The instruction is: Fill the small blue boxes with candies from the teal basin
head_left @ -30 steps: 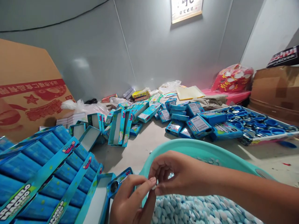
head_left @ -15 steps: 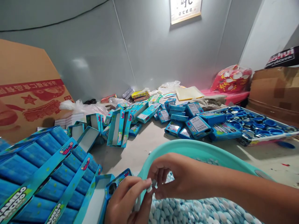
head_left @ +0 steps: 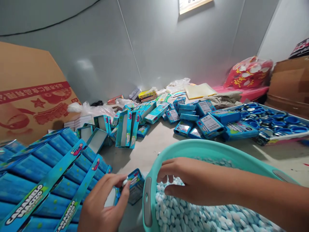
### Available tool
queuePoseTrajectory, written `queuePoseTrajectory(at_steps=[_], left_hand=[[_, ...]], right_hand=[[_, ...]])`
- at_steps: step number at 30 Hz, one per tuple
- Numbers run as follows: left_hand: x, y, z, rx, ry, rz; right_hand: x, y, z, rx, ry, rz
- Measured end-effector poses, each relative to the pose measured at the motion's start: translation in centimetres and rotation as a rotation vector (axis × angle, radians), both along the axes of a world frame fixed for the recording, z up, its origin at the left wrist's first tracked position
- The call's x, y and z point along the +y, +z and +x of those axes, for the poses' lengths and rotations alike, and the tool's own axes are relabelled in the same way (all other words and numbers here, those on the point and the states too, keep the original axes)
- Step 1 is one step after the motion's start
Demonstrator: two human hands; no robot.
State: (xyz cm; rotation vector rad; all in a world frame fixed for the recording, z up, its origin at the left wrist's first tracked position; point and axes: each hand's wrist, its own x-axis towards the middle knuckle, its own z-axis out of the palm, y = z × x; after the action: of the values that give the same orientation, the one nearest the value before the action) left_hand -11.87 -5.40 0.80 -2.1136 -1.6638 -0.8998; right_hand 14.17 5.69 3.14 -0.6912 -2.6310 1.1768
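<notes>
Candy pinched between left fingers, right fingers parted, empty, above candies

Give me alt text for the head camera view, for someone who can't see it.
A person's left hand pinches a small white piece by a small blue box, while the right hand hovers open over a turquoise tub of pale candies. More blue boxes lie beyond.

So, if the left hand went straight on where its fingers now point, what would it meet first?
The left hand would probably meet the small blue box first; whether they already touch is unclear.
</notes>
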Motion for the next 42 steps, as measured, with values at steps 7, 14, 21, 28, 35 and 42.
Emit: queuePoseTrajectory(at_steps=[7, 14, 21, 28, 35, 42], left_hand=[[0.0, -0.1, -1.5, 0.089, 0.024, -0.021], [0.3, 0.0, -1.5, 0.059, 0.046, -0.089], [0.2, -0.7, -1.7, -0.01, 0.114, -0.212], [0.0, -0.6, -1.6, -0.045, 0.101, -0.277], [0.0, -0.4, -1.1, -0.103, 0.207, -0.058], [0.1, -0.6, -0.5, -0.523, 0.29, 0.239]], right_hand=[[0.0, -0.6, -0.2, -0.021, 0.006, 0.054], [0.0, -1.2, 0.1, -0.075, 0.029, 0.073], [-0.1, -2.2, 0.2, -0.161, 0.088, 0.117], [-0.3, -1.6, 0.0, -0.293, 0.059, 0.086], [-0.1, -2.3, 0.1, -0.328, 0.073, 0.089], [0.0, -2.1, 0.1, -0.368, 0.061, 0.135]])
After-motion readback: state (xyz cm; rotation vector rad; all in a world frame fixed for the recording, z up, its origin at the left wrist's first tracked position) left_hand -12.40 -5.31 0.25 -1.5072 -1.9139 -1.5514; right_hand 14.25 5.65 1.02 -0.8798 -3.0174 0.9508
